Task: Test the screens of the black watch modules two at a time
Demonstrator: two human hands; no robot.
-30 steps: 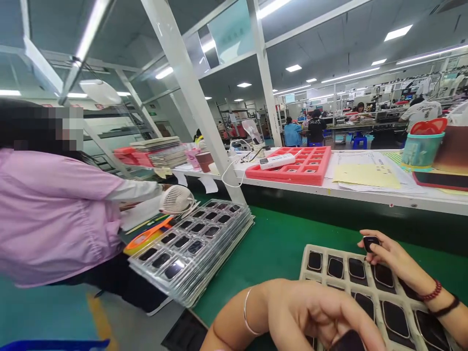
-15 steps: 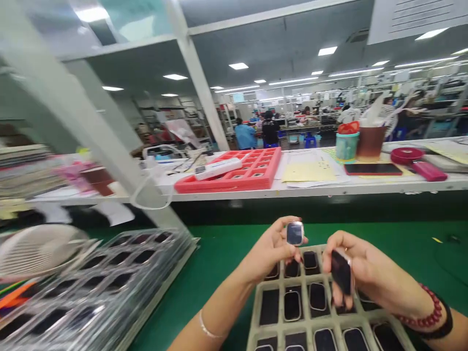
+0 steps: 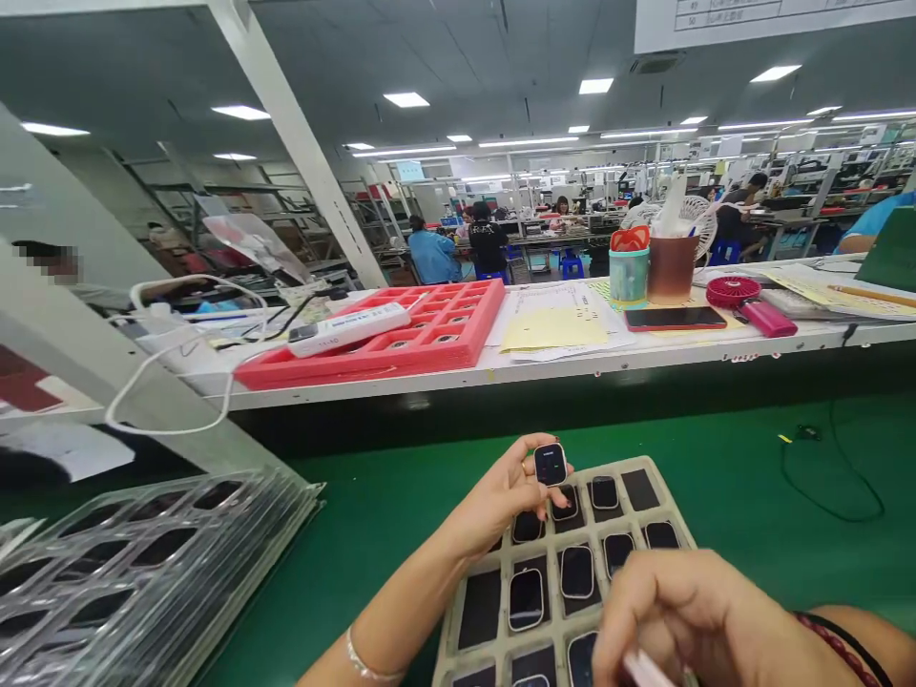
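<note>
My left hand (image 3: 501, 496) grips a small square smartwatch body (image 3: 551, 464) without a strap. It is held upright above the tray's far side, and its dark screen shows some faint light text. Close to the camera, my right hand (image 3: 701, 611) is curled round a watch body with a pale pink edge (image 3: 644, 670), mostly cut off by the bottom of the picture. Beneath both hands lies a beige compartment tray (image 3: 668, 501). Several dark-screened watch bodies (image 3: 576, 571) rest in its slots, while some slots show only a dark pad.
Stacked clear plastic trays (image 3: 215, 572) of dark screens stand at left on the green mat (image 3: 372, 496). Above, a white shelf (image 3: 558, 367) carries a red tray (image 3: 458, 348), papers, a phone (image 3: 676, 319), cups and a pink fan (image 3: 769, 318). A thin cable (image 3: 822, 501) lies at right.
My right hand has moved down toward the camera with its watch body, away from the tray's middle. My left hand still holds its watch, whose screen now shows text. The view has turned right.
</note>
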